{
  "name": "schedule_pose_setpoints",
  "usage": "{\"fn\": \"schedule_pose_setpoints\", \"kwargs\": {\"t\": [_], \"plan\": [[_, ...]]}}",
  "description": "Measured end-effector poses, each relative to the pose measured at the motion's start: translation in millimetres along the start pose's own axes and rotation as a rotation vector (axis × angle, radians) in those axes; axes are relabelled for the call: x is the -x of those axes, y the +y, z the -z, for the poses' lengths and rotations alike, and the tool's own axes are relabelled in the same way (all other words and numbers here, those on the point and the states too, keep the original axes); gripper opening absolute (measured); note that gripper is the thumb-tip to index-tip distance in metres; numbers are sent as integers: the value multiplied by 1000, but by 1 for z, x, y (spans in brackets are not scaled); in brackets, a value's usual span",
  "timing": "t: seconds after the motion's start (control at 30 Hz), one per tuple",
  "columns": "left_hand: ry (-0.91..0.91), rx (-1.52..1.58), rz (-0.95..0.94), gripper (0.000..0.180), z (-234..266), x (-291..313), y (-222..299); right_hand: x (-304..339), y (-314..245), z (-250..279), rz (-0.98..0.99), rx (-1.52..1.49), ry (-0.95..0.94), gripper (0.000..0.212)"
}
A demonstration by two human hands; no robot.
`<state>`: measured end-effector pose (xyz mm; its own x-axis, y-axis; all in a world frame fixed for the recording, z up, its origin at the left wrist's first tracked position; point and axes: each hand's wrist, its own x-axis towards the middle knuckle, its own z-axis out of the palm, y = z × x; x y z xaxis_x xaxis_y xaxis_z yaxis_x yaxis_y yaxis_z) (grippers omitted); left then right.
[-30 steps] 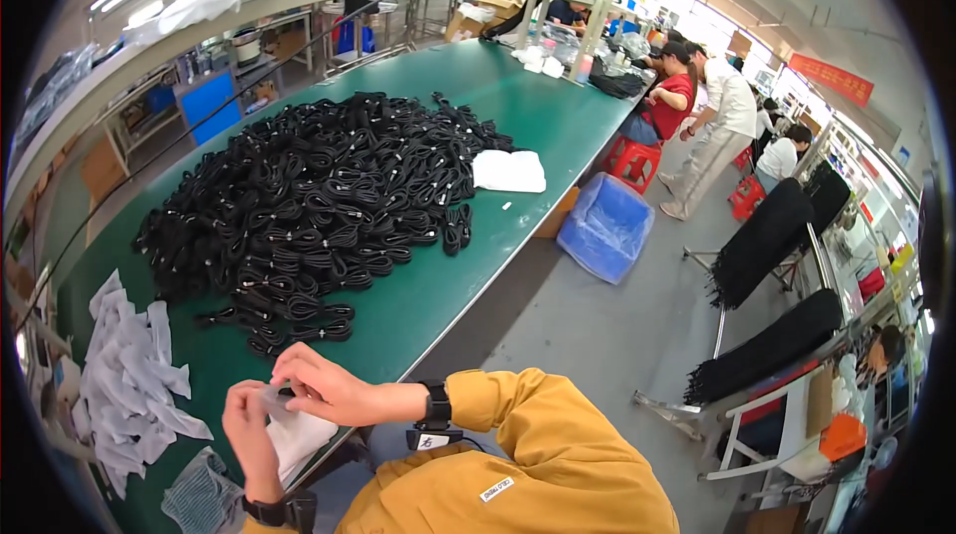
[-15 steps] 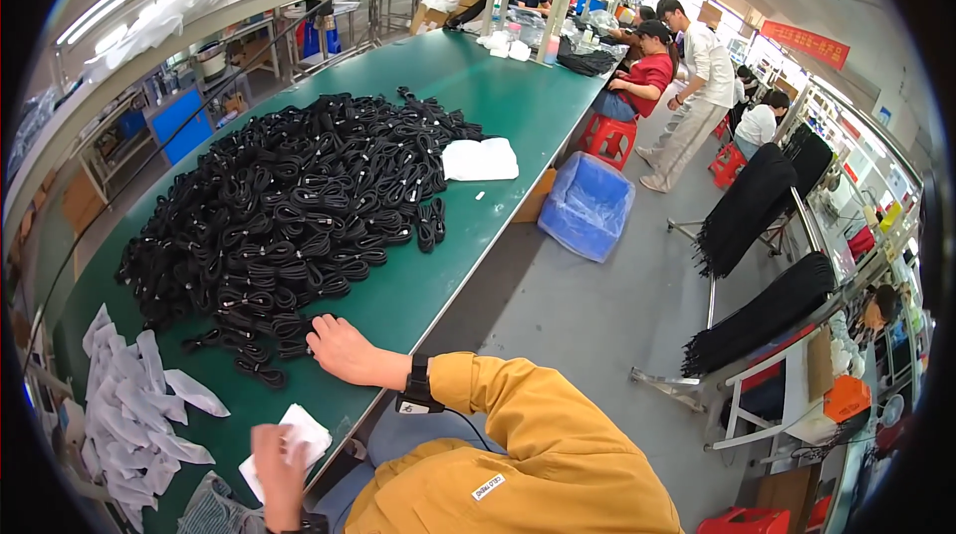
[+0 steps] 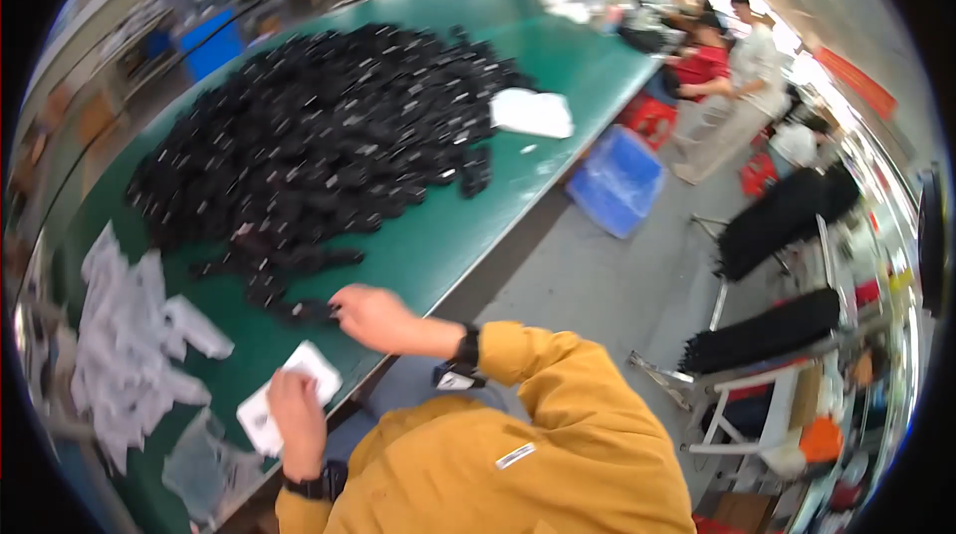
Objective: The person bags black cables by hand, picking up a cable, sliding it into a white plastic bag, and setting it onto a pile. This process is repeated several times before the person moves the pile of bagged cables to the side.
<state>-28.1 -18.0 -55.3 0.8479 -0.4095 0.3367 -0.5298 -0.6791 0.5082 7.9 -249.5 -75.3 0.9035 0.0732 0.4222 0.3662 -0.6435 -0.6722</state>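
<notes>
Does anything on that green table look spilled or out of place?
Only a small white scrap, lying alone on the green table near the larger white item; it looks stray, touching neither that nor the black heap. Otherwise nothing stands out, though blur hides detail.

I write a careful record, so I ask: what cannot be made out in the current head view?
Head view:
- Right grip: blur hides whether it holds the black cable bundle.
- White flat item: partly covered by the left grip.
- Cable pile: too blurred to count.
</notes>
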Motion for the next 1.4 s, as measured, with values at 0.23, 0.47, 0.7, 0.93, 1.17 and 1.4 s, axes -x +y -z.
{"fn": "schedule_pose_setpoints", "kwargs": {"t": [0.23, 0.47, 0.7, 0.93, 1.17, 1.4], "plan": [[2, 125, 24, 14, -4, -16, 9, 9, 2, 34, -212, -176, -44, 22], [108, 24, 53, 17, 2, 2, 4, 0, -12, 21, -273, -293, -149, 24], [107, 60, -6, 16, 1, 2, -3, 10, -21, 19, -94, -244, -146, 23], [108, 407, 273, 10, 4, -3, 2, 13, -38, 30, 106, -135, -204, 25], [156, 698, 445, 7, 7, -2, 1, 17, -43, 32, 322, 43, -245, 36], [31, 450, 445, 7, 15, 0, 2, 13, -46, 30, 419, 98, -143, 40]]}}
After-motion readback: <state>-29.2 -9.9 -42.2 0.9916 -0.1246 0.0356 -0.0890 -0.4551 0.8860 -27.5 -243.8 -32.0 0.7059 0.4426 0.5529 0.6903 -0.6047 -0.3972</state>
